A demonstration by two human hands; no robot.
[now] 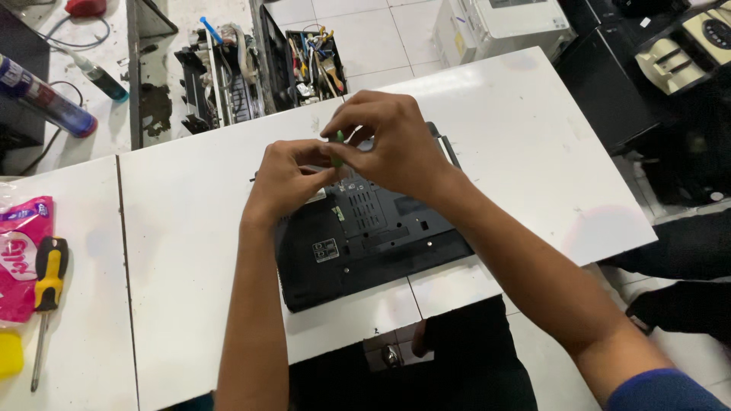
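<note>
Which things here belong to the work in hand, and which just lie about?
In hand: black laptop lying underside up, small green tool, left hand, right hand.

Lying about: yellow-handled screwdriver, pink packet, spray can, open toolbox.

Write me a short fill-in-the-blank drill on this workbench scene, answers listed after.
1. Both hands, left hand and right hand, pinch a thin tool with a ____ handle.
2. Under the hands lies a black laptop, turned ____ side up.
3. The yellow-and-black screwdriver lies partly on a ____ packet.
4. The laptop rests on a ____ table.

Missing words: green; bottom; pink; white
</note>
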